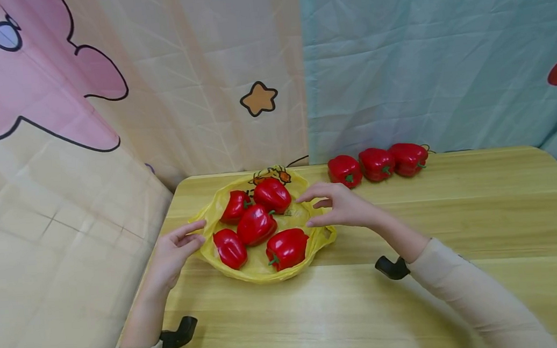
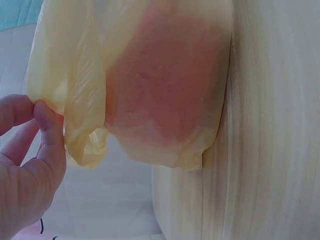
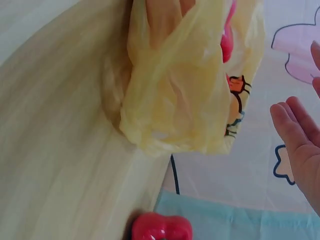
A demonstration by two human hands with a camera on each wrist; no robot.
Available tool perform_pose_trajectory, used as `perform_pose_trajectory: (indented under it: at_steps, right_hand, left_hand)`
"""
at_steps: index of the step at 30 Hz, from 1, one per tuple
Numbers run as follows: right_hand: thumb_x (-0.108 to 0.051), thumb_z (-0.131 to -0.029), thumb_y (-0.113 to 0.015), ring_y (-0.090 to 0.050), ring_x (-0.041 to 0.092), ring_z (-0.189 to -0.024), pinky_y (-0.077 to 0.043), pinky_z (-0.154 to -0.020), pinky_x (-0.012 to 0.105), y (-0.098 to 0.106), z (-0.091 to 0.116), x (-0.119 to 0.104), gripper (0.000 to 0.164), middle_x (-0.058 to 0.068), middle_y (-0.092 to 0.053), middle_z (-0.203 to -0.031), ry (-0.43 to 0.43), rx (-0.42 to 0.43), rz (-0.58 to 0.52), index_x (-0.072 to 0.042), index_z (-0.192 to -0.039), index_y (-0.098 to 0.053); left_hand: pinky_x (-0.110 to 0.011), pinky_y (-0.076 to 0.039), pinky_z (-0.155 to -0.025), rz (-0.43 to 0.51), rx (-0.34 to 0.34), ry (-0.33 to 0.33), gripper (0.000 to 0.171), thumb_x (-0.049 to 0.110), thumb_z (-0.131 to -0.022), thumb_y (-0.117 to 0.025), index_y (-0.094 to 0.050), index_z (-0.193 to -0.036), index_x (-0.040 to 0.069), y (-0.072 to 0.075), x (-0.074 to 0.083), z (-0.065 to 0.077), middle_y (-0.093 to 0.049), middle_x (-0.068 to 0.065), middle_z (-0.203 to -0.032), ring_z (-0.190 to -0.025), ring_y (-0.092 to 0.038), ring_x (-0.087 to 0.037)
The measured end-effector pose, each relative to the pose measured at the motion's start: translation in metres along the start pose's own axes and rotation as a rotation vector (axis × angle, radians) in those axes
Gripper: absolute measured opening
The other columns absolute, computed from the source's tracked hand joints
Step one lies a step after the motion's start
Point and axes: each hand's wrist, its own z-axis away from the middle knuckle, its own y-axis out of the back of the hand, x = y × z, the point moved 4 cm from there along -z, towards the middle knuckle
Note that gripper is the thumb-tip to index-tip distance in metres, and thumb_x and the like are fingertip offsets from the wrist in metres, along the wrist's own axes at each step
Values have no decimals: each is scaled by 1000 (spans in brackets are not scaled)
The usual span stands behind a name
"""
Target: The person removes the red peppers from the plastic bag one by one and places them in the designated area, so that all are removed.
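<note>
A yellow plastic bag (image 1: 261,277) stands spread wide on the table, its rim rolled into a ring, with several red bell peppers (image 1: 257,225) inside. My left hand (image 1: 176,251) is at the bag's left rim, and in the left wrist view thumb and forefinger pinch the edge of the yellow film (image 2: 85,95). A pepper shows blurred through the bag wall there. Over the right rim hovers my right hand (image 1: 341,206), fingers apart and holding nothing. In the right wrist view that hand (image 3: 300,142) is beside the bag (image 3: 170,100), with a gap between them.
Three more red bell peppers (image 1: 377,164) lie in a row at the table's back edge, right of the bag. The wooden table (image 1: 480,219) meets a printed curtain (image 1: 412,67) at the back. Another curtain panel hangs along the left side.
</note>
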Motion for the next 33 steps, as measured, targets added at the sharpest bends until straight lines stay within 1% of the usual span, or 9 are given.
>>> perform_pose_trajectory:
  at_steps: [4,7,10,11,15,18,24,28,33]
  right_hand:
    - [-14,-76,-78,-51,19,-108,-48,-91,41,-13,-4,5,42,7,-58,-115,-14,-53,-42,-8,-115,-64]
    - [-14,-76,-78,-51,19,-109,-46,-93,41,-20,-7,7,42,9,-58,-116,-23,-88,-43,-8,-115,-64]
    - [-11,-76,-78,-50,21,-111,-45,-94,45,-27,-9,10,42,7,-58,-117,-12,-125,-25,-7,-116,-64]
    - [-11,-76,-78,-50,21,-111,-45,-94,45,-29,-9,10,43,5,-57,-117,-5,-140,-11,-8,-116,-63]
    - [-10,-76,-78,-49,29,-112,-46,-93,45,-37,-11,13,45,6,-57,-117,24,-200,43,-6,-118,-62]
    - [-12,-76,-77,-49,31,-113,-46,-93,42,-41,-12,15,46,6,-56,-117,21,-231,78,-6,-119,-62]
    - [-12,-77,-77,-48,25,-112,-46,-93,38,-48,-14,17,45,3,-56,-117,-2,-276,101,-9,-120,-62]
    - [-12,-77,-76,-49,21,-110,-47,-92,35,-51,-15,18,44,2,-57,-116,18,-311,111,-10,-119,-63]
    - [-12,-76,-77,-49,17,-109,-46,-91,34,-53,-18,15,42,0,-58,-115,44,-350,153,-12,-117,-65]
  left_hand:
    - [-17,-51,-76,-10,-1,10,42,-1,-89,-59,-46,-126,-16,0,-1,0,-57,12,-105,-87,-58,-8]
    - [-17,-51,-77,-16,-1,15,42,0,-89,-59,-46,-126,-16,0,-1,0,-57,13,-106,-88,-58,-10]
    - [-17,-51,-77,-17,1,19,44,3,-89,-60,-47,-126,-16,0,-1,0,-57,14,-106,-89,-58,-12]
    - [-17,-50,-77,-17,1,20,44,3,-89,-61,-47,-126,-15,0,-1,0,-58,14,-106,-89,-58,-12]
    - [-17,-50,-77,-17,5,24,44,4,-89,-61,-47,-126,-15,0,-1,1,-57,13,-106,-89,-58,-11]
    - [-17,-51,-77,-20,10,25,45,5,-89,-62,-48,-126,-15,0,-1,1,-57,13,-106,-89,-58,-11]
    - [-17,-51,-77,-19,10,20,44,3,-88,-62,-48,-126,-15,0,-2,0,-58,13,-106,-88,-58,-10]
    - [-17,-51,-76,-16,8,13,42,1,-89,-60,-47,-126,-16,0,-2,0,-57,13,-105,-87,-58,-9]
    - [-17,-51,-76,-17,3,15,41,-1,-89,-58,-47,-126,-16,-1,-2,-1,-57,13,-105,-86,-58,-8]
